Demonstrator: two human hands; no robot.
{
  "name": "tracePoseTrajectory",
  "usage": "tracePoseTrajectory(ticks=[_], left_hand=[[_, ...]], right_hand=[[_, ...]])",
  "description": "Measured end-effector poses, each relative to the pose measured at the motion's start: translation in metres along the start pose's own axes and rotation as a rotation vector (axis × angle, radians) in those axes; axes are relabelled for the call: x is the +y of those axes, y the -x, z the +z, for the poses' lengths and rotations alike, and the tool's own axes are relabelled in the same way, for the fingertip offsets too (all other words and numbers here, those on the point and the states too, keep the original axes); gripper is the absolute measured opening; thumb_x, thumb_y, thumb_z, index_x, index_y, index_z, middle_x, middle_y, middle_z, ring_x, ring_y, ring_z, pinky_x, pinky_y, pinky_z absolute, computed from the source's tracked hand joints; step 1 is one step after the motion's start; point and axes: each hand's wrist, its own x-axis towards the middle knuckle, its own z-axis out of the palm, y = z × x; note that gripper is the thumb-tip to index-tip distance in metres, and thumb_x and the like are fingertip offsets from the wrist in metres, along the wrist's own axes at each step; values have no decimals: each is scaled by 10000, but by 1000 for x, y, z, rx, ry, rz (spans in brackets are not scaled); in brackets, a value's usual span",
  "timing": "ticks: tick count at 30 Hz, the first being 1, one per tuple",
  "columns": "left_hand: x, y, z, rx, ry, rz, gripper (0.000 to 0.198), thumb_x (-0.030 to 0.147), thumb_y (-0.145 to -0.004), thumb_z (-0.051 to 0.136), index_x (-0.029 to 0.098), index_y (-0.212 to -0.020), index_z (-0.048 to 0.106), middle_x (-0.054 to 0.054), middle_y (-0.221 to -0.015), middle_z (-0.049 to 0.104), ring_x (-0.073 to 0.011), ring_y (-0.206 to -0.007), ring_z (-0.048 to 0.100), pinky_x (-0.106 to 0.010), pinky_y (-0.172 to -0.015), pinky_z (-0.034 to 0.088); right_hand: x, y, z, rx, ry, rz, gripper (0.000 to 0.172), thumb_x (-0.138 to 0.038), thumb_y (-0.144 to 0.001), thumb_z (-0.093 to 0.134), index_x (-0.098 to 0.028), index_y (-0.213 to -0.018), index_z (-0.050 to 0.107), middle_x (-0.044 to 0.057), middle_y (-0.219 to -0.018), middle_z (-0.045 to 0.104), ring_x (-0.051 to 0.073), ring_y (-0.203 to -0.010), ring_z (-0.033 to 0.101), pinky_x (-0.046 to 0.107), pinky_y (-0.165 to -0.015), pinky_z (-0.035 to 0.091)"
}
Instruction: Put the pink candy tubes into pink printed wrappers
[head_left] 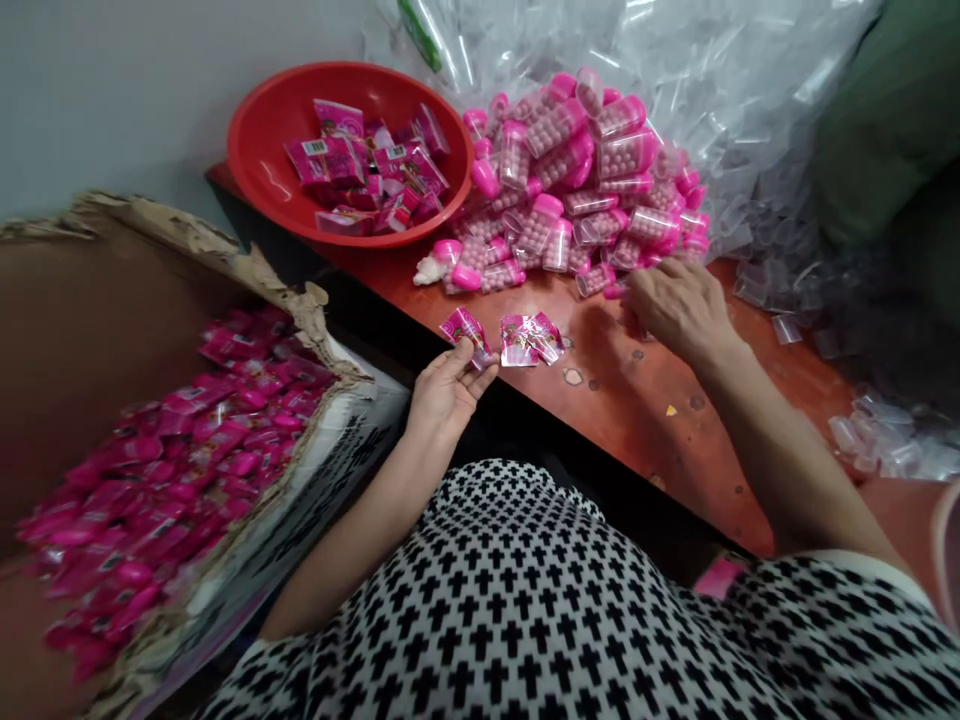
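My left hand (pixel 450 388) pinches a small pink printed wrapper (pixel 465 328) between thumb and fingers at the table's near edge. Just right of it, two more pink wrappers (pixel 529 340) lie overlapping on the table. My right hand (pixel 681 308) is at the front of a heap of clear bottles (pixel 555 130) with pink caps, filled with small pink balls. Its fingers curl downward, and their tips are partly hidden; whatever they grip cannot be made out. A pink cap shows beside them.
A red bowl (pixel 259 185) holding pink packets stands at the back left of the red table (pixel 637 420). Lower left, a torn cardboard box (pixel 67 290) contains many filled pink packets (pixel 202 430). Clear plastic bags (pixel 697 50) and loose clear containers (pixel 780 210) lie behind and right.
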Motion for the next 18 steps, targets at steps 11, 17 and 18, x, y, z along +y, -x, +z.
tracePoseTrajectory(ticks=[11,17,18], left_hand=[[-9,3,10,51,224,-63,98,205,-825,674,150,-765,621,-24,-742,706,-132,-687,683,-256,-721,552],[-13,4,12,-15,233,-58,133,239,-795,715,144,-759,630,-8,-724,689,-95,-655,652,-215,-704,519],[-13,5,12,-33,230,-53,134,244,-793,718,143,-768,632,-11,-736,691,-96,-669,654,-216,-717,518]], right_hand=[[-168,58,26,64,-1672,564,376,-387,-743,744,-249,-1005,513,-21,-801,709,129,-655,675,262,-572,599],[-181,61,40,181,-1602,551,339,-329,-788,708,-257,-1057,514,-8,-867,712,140,-733,696,289,-641,628],[-181,61,43,194,-1582,543,335,-327,-793,704,-256,-1060,515,-7,-870,711,140,-737,695,291,-645,627]])
